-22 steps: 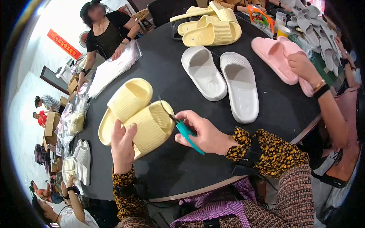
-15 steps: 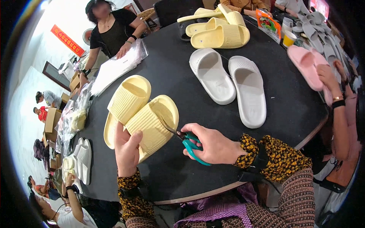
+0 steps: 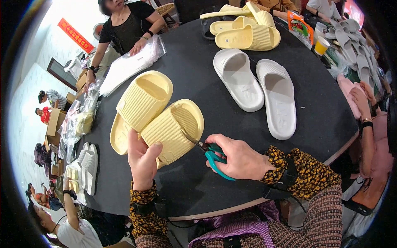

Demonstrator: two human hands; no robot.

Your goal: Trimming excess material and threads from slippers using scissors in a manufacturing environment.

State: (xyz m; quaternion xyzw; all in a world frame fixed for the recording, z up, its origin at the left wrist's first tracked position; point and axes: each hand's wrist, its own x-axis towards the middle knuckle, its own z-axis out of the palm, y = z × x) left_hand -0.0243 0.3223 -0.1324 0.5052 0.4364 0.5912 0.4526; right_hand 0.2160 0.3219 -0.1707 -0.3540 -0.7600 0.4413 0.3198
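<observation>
My left hand grips the near end of a pale yellow slide sandal, holding it tilted above the black round table. A second yellow sandal lies against it on the left. My right hand holds small scissors with teal handles. Their blades touch the right edge of the held sandal.
A white pair of sandals lies past the middle of the table, and more yellow sandals are stacked at the far side. A person in black across the table handles clear plastic bags. Another person's arm rests at the right edge by pink sandals.
The view has shifted, so everything sits lower and nearer in the picture. My right hand has brought the scissors' blades against the edge of the held yellow sandal.
</observation>
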